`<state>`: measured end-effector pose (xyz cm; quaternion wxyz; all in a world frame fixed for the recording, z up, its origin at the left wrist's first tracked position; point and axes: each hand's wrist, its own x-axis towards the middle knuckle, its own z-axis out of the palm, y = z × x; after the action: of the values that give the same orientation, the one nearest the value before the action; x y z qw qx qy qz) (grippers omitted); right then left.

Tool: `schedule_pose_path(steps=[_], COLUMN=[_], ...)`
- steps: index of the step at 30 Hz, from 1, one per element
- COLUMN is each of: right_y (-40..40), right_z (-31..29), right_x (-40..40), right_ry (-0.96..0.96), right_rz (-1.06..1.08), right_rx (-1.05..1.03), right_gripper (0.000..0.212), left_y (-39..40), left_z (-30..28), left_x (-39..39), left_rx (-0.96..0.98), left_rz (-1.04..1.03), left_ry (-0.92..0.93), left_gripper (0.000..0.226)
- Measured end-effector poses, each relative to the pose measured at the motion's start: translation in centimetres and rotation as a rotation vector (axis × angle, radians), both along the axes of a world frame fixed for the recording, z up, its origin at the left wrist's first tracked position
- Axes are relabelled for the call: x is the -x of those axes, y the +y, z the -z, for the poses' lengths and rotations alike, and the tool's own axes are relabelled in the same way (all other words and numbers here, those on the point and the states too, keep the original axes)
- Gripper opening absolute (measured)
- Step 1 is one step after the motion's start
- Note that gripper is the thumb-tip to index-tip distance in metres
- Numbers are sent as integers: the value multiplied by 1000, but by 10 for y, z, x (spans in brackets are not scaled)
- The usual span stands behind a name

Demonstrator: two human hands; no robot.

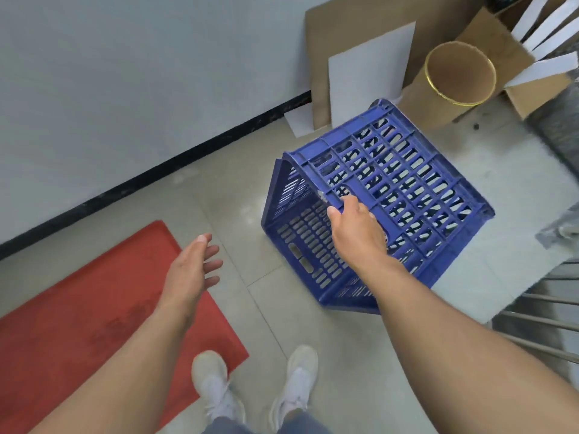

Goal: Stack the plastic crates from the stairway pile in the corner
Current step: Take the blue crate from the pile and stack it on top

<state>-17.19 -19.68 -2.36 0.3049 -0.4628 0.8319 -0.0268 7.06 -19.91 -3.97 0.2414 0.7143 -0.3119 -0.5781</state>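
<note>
Blue crate [391, 189] tilted above tiled floor [238, 189] near cardboard, right hand [354, 227] gripping its near edge, fingers curled round it, left hand [194, 264] loose-fingered, holding nothing, apart over red mat [94, 308]

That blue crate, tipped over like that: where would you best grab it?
By the ribbed edge where base meets wall, from the near side, as the right hand does now. The blue crate is tilted, its slotted base facing up. The free left hand could probably take the handle slot in the near wall.
</note>
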Motion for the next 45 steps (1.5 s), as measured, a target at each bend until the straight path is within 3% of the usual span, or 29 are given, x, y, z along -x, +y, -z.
schedule_pose_path(steps=[10,17,20,24,30,33,36,39,45], right_y=[17,23,21,30,48,44,33,27,22], right_z=[2,-17,-22,-11,50,80,111,141,197], right_x=[-137,-242,-288,-352,-429,-454,-471,-486,-499], right_ry=[47,70,-143,-477,-696,-687,-639,-627,-410], right_rz=[-83,-60,39,271,360,311,241,245,132], right_rx=[74,174,210,160,65,40,28,-21,-44], right_gripper=[43,49,45,41,39,40,41,38,33], left_y=[60,91,106,137,181,191,191,178,160], left_z=[24,36,53,82,126,130,143,153,189], left_x=[-132,-269,-343,-448,-573,-611,-639,-651,-666], left_rx=[-39,-56,-112,-331,-492,-469,-382,-299,-217], left_rz=[-134,-204,-167,-325,-534,-549,-575,-579,-561], left_ry=[9,-30,-190,-315,-78,-75,-151,-205,-268], left_gripper=[40,41,50,72,30,20,26,12,23])
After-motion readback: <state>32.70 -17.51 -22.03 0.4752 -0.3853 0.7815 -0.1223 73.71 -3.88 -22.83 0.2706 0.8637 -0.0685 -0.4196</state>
